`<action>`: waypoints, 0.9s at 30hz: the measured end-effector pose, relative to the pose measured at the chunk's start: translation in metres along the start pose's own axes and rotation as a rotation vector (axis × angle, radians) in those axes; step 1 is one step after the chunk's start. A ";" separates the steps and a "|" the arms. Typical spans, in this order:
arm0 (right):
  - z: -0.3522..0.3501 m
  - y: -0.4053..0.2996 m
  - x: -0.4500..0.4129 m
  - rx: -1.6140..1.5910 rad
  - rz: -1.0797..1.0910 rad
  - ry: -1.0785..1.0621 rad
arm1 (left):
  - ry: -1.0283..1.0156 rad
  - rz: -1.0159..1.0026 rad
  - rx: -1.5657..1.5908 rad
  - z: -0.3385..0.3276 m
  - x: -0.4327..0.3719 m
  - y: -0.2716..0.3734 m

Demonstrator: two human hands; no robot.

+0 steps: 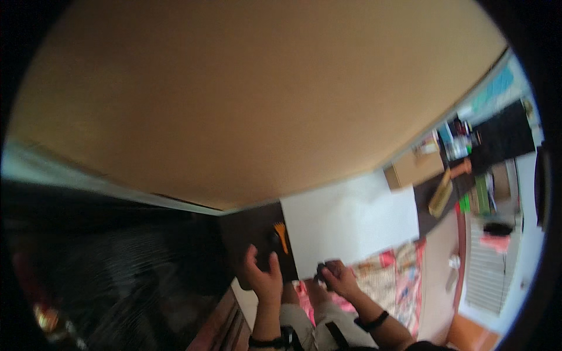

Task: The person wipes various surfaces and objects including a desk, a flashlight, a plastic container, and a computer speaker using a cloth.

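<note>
My left hand is raised over the dark tabletop, thumb and fingers apart, holding nothing. Close to its fingertips lies an orange fork-like utensil, beside a dark object too dim to name. A small dark object is gripped in the fingers of my right hand; blur hides what it is. That hand is at the near edge of a large white sheet or board on the tabletop.
A broad tan panel fills the upper view. At right are a cardboard box, a yellowish brush-like object and several small items. Patterned fabric lies near my legs; black glossy material is at left.
</note>
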State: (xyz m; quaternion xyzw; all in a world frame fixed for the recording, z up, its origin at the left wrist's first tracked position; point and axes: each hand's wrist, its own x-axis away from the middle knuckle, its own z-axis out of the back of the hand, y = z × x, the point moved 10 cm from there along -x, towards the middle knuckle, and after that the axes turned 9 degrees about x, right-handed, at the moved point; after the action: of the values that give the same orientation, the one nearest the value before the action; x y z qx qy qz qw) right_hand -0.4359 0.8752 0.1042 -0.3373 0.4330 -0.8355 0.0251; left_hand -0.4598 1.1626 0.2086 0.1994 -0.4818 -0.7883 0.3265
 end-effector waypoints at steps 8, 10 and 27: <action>0.040 -0.223 0.061 0.184 0.357 -0.065 | 0.203 -0.389 0.142 0.139 0.021 0.226; 0.041 -0.272 0.082 0.333 0.515 -0.049 | 0.273 -0.504 0.173 0.180 0.035 0.273; 0.015 -0.395 0.188 0.574 0.865 -0.168 | 0.673 -0.203 -0.634 0.412 0.054 0.307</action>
State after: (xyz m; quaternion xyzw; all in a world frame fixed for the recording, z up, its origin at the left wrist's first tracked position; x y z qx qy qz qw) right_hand -0.4731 1.0482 0.5051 -0.1731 0.2828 -0.8039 0.4938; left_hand -0.6585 1.2851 0.6698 0.3805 -0.0629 -0.8160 0.4307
